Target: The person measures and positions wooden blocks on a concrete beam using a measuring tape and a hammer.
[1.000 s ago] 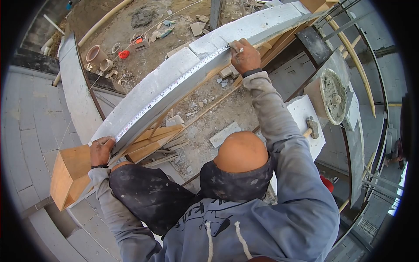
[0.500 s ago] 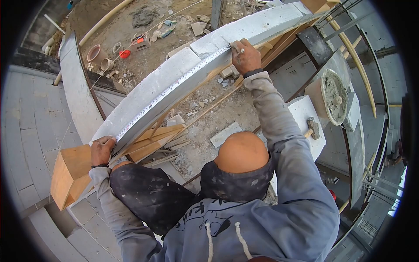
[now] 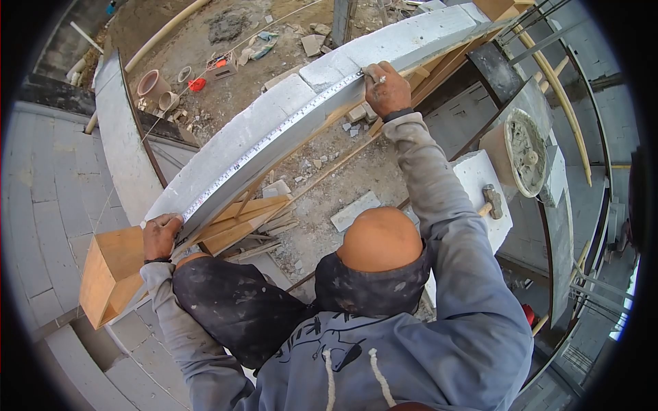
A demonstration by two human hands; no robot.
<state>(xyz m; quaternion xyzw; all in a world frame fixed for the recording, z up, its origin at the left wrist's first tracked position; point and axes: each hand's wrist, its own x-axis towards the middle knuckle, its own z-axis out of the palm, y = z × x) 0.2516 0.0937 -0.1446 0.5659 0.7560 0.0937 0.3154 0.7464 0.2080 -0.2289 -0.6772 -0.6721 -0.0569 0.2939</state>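
A white tape measure [image 3: 264, 141] lies stretched along the near top edge of a row of pale blocks [image 3: 226, 154]. At its lower left part, my left hand [image 3: 162, 236] is closed, fingers pressing the tape to the block's edge. My right hand [image 3: 387, 89] pinches the tape's other part near the joint between two blocks, its fingers curled over the edge. The tape's case does not show clearly; it may be hidden by a hand. Wooden boards [image 3: 240, 219] sit beneath the blocks.
A bucket of wet mortar [image 3: 526, 154] stands at right, beside a hammer [image 3: 492, 201] lying on a white block [image 3: 473, 175]. At left a wooden box form [image 3: 113, 274] juts out. Far below, the ground holds rubble, buckets [image 3: 152, 83] and a string line [image 3: 240, 46].
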